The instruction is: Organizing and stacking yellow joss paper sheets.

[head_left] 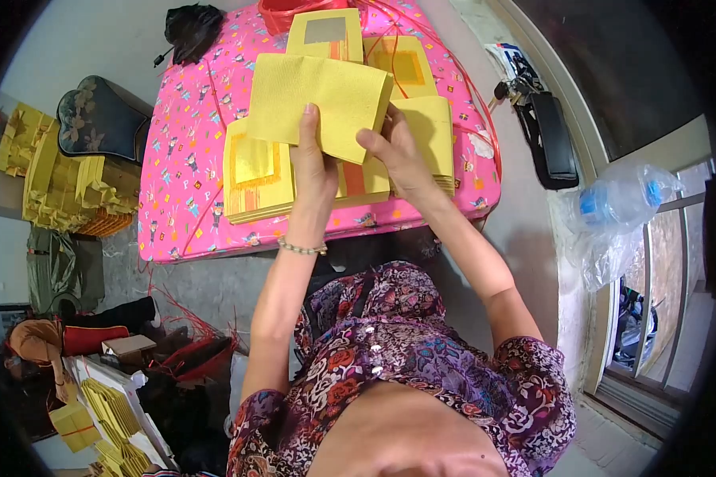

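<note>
I hold a thick stack of yellow joss paper tilted above a pink table. My left hand grips its lower edge, thumb lying on the top face. On the right corner, my right hand closes with its thumb in front and its other fingers partly hidden behind. Below and around it lie more yellow paper stacks: one with an orange-edged square at the left, one with a silvery square at the back, one with an orange frame at the back right, and a plain folded one at the right.
The pink patterned cover drapes the table. Red straps trail along its right side, near a red basin and black bag. A chair and yellow bundles stand left; plastic bottles lie right. Another person sits lower left.
</note>
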{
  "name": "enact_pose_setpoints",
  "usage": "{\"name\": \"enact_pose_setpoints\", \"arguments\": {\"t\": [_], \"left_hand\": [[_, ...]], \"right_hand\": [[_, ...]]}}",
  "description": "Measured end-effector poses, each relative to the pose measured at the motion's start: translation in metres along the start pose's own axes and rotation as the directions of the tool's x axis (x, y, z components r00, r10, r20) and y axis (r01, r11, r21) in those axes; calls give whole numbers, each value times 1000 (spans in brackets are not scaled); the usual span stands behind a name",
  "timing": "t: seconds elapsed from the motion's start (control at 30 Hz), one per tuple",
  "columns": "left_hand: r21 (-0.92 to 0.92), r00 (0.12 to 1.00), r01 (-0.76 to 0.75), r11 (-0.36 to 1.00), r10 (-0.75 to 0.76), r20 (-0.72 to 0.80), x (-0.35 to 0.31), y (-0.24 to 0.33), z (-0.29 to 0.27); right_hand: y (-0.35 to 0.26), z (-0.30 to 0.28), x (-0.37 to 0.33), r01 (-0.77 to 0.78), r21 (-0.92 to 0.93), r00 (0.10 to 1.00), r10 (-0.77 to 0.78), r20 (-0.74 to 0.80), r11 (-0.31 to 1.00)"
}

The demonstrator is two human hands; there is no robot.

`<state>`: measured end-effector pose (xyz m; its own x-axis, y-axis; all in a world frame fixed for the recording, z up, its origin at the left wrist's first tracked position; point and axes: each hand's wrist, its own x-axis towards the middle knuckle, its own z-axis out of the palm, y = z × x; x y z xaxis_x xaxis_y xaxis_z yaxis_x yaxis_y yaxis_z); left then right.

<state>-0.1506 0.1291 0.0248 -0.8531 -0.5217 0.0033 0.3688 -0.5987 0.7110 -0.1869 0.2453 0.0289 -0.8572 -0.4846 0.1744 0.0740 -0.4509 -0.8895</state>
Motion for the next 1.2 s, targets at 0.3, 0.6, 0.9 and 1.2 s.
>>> {"name": "enact_pose_setpoints", "arguments": {"t": [0.3, 0.6, 0.9, 1.2], "left_hand": [[50, 993, 35, 998, -29, -112, -25, -13, -3], [230, 910, 231, 945, -294, 293, 64, 69, -31], [828, 508, 108, 550, -747, 429, 74, 59, 20], [486, 615, 594, 641, -752, 240, 69, 25, 36]], "right_hand": [[-34, -41, 35, -140, -110, 987, 130, -93, 984], [-83, -93, 68, -285, -371, 866, 403, 295, 884], [-83, -97, 80, -263, -588, 714, 564, 414, 765], [-82, -132, 93, -394, -509, 802, 557, 215, 765]]}}
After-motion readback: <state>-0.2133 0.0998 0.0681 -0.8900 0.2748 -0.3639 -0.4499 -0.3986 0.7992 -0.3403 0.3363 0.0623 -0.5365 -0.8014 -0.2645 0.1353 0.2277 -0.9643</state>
